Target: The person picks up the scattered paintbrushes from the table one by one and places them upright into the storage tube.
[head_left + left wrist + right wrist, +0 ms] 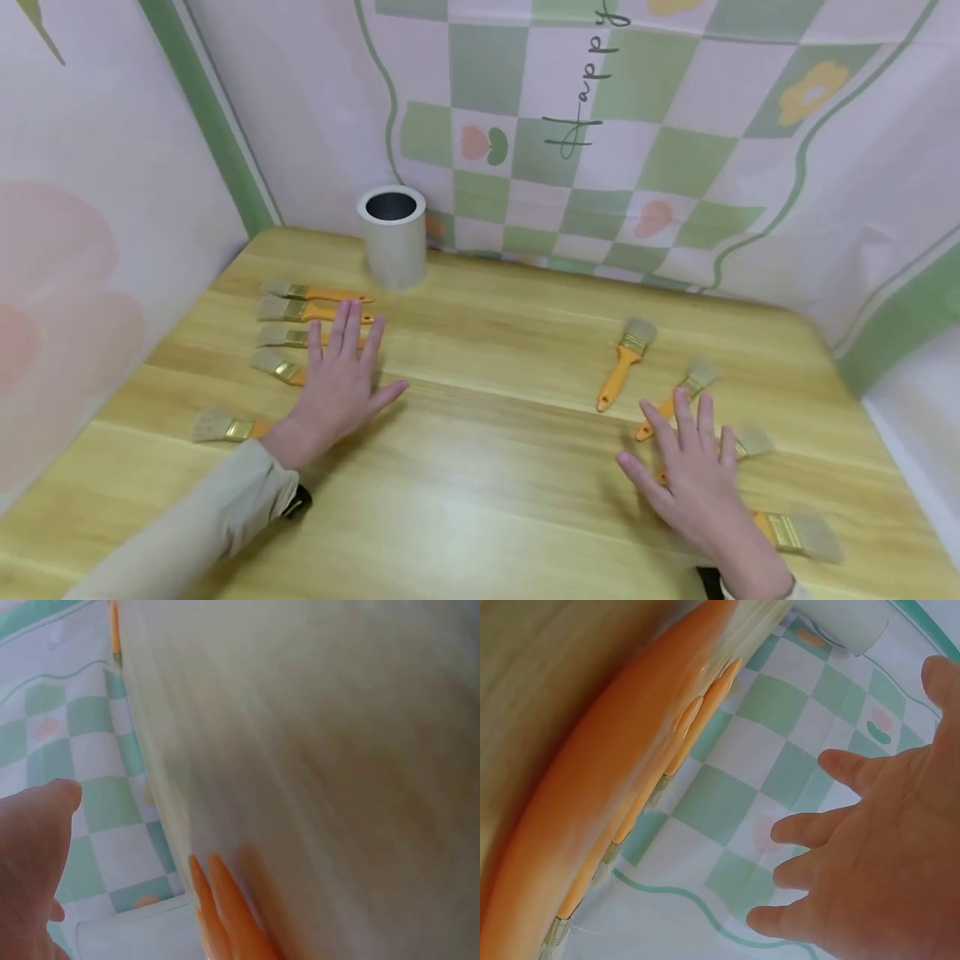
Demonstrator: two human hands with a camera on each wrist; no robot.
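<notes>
My left hand (339, 392) is spread over the handles of several paintbrushes at the table's left side, among them an upper brush (315, 294) and a lower brush (228, 428). Its fingers are straight and grip nothing. On the right, my right hand (693, 483) is also spread, palm down, overlapping some brushes in the head view. One brush (625, 367) lies beyond its fingertips, and a wide brush (798, 533) lies beside its wrist. All have orange handles and pale bristles. The right wrist view shows the right hand (877, 825) with fingers apart, beside orange handles (592, 772).
A white cylindrical container (396, 246) with a dark inside stands at the back left of the wooden table (465, 467). Behind the table hangs a green-and-white checked cloth (562, 167), and more pale cloth rises along the left and right sides.
</notes>
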